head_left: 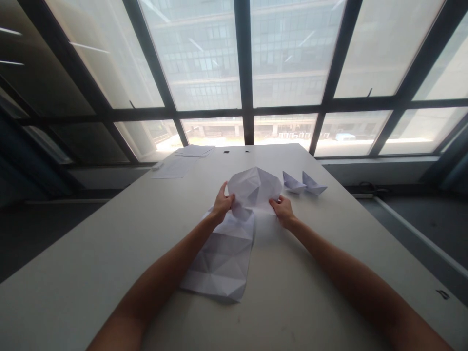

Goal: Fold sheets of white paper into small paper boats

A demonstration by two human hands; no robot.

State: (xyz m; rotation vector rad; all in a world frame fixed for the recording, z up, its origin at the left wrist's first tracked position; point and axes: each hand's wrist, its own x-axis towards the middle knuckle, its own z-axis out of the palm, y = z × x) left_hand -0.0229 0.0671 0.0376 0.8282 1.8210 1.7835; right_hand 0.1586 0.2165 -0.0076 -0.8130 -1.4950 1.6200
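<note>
A creased white paper (255, 187), puffed up into a rounded folded shape, is lifted just above the white table (109, 253). My left hand (222, 202) pinches its left edge and my right hand (282, 209) pinches its lower right edge, both with fingers closed on it. Under my left wrist a second white sheet (224, 256), covered in fold lines, lies flat on the table.
Two folded paper boats (293, 183) (313, 185) stand side by side to the right of the held paper. Flat sheets of paper (175, 166) lie at the table's far left corner. Large windows rise behind the table's far edge.
</note>
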